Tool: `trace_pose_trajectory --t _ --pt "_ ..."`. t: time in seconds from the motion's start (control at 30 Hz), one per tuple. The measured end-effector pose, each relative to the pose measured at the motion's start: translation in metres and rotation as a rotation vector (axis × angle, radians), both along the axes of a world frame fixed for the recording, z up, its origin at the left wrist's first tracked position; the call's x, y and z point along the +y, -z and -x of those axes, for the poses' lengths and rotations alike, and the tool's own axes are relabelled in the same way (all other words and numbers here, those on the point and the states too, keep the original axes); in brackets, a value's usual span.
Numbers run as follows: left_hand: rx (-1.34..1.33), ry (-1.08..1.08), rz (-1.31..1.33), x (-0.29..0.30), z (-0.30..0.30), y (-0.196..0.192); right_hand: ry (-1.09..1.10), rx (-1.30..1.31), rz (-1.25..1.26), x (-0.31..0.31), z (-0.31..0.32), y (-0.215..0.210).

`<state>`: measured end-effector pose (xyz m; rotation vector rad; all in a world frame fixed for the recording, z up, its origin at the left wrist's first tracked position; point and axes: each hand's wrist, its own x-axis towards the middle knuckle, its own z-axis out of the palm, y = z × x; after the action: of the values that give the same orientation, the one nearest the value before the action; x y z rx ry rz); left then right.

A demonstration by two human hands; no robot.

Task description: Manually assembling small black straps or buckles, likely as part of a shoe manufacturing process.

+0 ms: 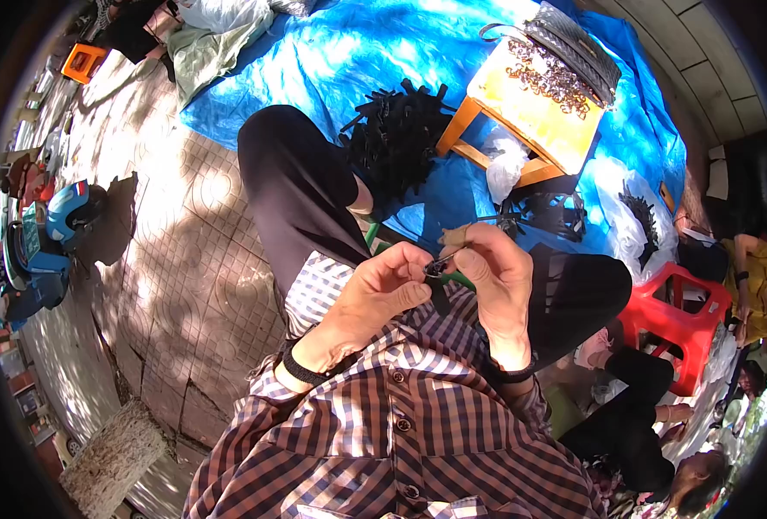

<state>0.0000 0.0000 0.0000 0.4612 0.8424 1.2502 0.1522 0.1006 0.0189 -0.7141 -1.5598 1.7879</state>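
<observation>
Both hands meet just above the lap. Left hand (pixel 383 290) pinches shut on a small black strap (pixel 440 290); right hand (pixel 496 277) closes on a thin metal tool (pixel 446 258) touching the strap's top end. Strap: dark, narrow, hanging down between the palms, fitting unfinished by the look. Beyond the strap, a black strap pile (pixel 396 138) on blue tarp (pixel 332 60); metal rings (pixel 552 78) on an orange stool (pixel 530 121).

Head-worn fisheye, looking steeply down

One view, close over the hands (pixel 435 285) and lap; blue tarp (pixel 332 60) toward 12 o'clock, paving (pixel 185 259) at 9, straight edges bending near the rim.
</observation>
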Motion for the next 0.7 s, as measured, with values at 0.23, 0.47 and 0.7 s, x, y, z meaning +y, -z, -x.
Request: trace_pose_trajectory --t 0.23,0.47,0.7 --pt "-0.053 -0.264 -0.088 0.008 -0.006 -0.007 -0.111 -0.087 0.305 -0.003 0.002 0.003" --pt "-0.014 -0.156 0.069 0.004 -0.005 -0.016 -0.036 -0.08 0.486 -0.007 0.003 0.007" --pt "-0.099 0.049 0.052 0.005 -0.001 -0.021 0.084 0.3 0.666 -0.001 0.01 0.01"
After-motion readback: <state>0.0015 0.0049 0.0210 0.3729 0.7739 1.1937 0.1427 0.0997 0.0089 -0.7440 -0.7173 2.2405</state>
